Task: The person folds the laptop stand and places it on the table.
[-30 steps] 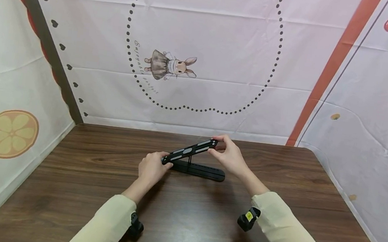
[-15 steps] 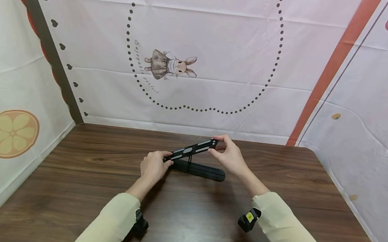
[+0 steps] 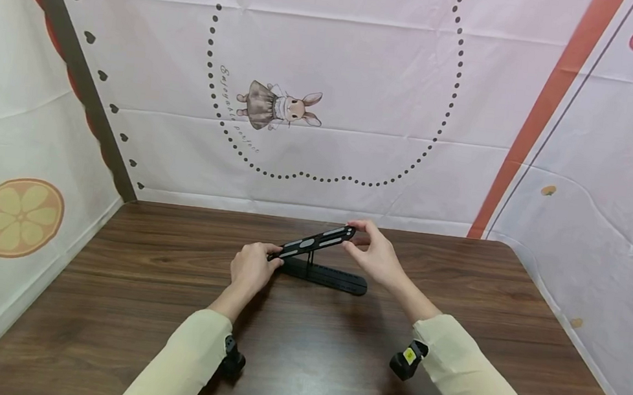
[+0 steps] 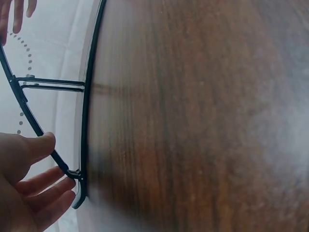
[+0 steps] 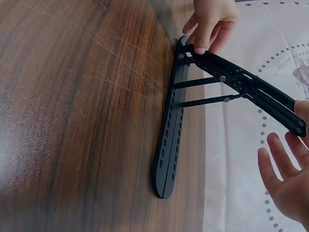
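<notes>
A black folding laptop stand with grey pads rests on the wooden table, its top bars raised at a slant. Two thin struts join the top to the slotted base in the right wrist view. My left hand grips the top near the low hinged end, thumb on one side; in the left wrist view, the other fingers lie close to the hinge. At the raised end, my right hand pinches the tip between thumb and forefinger, the remaining fingers spread below in the right wrist view.
The dark wooden table extends around the stand. Printed white cloth hangs behind it and along both sides. A black camera is strapped to my right wrist, another camera to my left.
My left hand has slid slightly right and up at the stand's low end. The right hand keeps its pinch, and the stand's slant looks nearly the same.
</notes>
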A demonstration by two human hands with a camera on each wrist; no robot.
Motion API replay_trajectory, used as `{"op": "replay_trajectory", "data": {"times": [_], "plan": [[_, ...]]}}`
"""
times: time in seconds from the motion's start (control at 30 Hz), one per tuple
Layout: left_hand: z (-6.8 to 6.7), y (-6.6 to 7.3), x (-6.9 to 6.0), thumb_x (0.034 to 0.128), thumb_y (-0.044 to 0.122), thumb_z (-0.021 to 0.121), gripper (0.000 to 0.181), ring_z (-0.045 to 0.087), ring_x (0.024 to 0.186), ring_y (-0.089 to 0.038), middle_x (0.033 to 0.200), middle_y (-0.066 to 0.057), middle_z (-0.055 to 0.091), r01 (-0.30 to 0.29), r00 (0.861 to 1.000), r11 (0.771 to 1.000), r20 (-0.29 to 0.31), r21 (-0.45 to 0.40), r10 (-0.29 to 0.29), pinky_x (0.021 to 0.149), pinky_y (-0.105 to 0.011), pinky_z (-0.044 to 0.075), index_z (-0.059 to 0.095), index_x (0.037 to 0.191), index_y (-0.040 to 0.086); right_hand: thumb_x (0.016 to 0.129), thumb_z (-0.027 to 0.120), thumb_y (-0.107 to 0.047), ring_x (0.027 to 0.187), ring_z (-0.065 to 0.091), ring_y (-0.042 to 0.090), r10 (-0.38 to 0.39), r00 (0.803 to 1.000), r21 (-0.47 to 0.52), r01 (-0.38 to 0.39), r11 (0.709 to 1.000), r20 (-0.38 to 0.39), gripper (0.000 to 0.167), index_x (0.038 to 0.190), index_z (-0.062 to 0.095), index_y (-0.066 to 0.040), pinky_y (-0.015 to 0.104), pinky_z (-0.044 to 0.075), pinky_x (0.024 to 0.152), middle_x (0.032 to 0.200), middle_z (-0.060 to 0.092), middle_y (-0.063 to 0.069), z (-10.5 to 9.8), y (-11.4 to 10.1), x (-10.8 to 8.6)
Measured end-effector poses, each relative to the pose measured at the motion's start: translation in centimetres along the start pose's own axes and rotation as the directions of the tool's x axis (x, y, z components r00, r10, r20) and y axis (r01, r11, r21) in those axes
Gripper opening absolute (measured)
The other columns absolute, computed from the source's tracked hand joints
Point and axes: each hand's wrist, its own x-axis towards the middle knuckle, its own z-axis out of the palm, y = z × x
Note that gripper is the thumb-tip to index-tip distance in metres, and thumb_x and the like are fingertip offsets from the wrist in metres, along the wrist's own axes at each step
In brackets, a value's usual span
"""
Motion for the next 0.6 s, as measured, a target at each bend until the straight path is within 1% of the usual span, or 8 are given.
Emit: {"op": "replay_trajectory", "data": {"times": [0.17,0.33,0.47,0.6], "plan": [[-0.1,0.0,0.0,0.0785,0.029,0.073,0.027,0.046,0.048,-0.017,0.104,-0.008,0.069,0.006,1.000,1.000,0.014,0.012,-0.006,0.040,-0.028,0.031,0.071,0.105,0.025,0.089,0.062,-0.020,0.100,0.061,0.022,0.004,1.000,-0.029,-0.004,1.000,0.005,0.047,0.133,0.044,-0.018,0.038,0.050,0.074,0.131,0.050,0.009,0.0,0.2,-0.4],[-0.1,0.0,0.0,0.0789,0.030,0.072,0.027,0.047,0.049,-0.017,0.105,-0.007,0.069,0.011,1.000,1.000,0.018,0.019,-0.011,0.040,-0.028,0.031,0.071,0.105,0.025,0.088,0.063,-0.021,0.101,0.062,0.025,0.008,1.000,-0.047,-0.007,0.999,0.015,0.050,0.133,0.044,-0.013,0.039,0.051,0.076,0.127,0.054,0.010,0.2,0.9,-0.7],[-0.2,0.1,-0.1,0.0791,0.030,0.072,0.027,0.051,0.053,-0.018,0.105,-0.006,0.069,0.016,1.000,1.000,0.016,0.024,-0.016,0.041,-0.029,0.033,0.071,0.105,0.025,0.087,0.064,-0.018,0.103,0.061,0.028,-0.007,0.999,-0.065,0.010,0.998,0.049,0.049,0.131,0.045,-0.008,0.040,0.051,0.079,0.126,0.055,0.012,0.3,1.9,-1.0],[-0.2,0.3,-0.3,0.0800,0.029,0.071,0.027,0.047,0.049,-0.017,0.103,-0.006,0.069,0.020,1.000,1.000,0.019,0.018,-0.020,0.040,-0.028,0.030,0.070,0.106,0.025,0.087,0.064,-0.017,0.103,0.060,0.029,-0.005,0.995,-0.095,0.015,0.995,0.100,0.048,0.130,0.046,-0.006,0.038,0.051,0.077,0.124,0.057,0.014,0.3,3.0,-1.5]]}}
